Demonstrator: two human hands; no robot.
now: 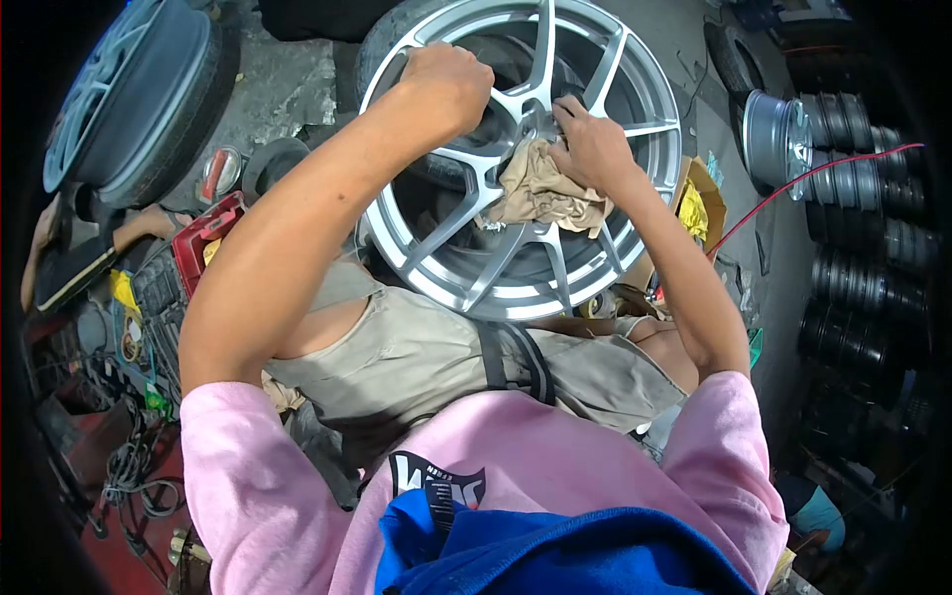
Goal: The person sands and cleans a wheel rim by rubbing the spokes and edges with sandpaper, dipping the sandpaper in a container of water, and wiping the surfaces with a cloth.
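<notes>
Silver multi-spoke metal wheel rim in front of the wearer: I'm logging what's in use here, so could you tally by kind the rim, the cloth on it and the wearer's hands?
Silver multi-spoke metal wheel rim: 1
Crumpled tan cloth: 1
Left hand and right hand, both bare: 2
Total: 4

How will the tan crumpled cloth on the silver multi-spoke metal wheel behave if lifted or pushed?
The tan crumpled cloth will likely flop, given its soft, bunched folds. Probably light: it looks like thin fabric. Pushed, it may sag through the silver wheel, which has open gaps between its spokes.
</notes>
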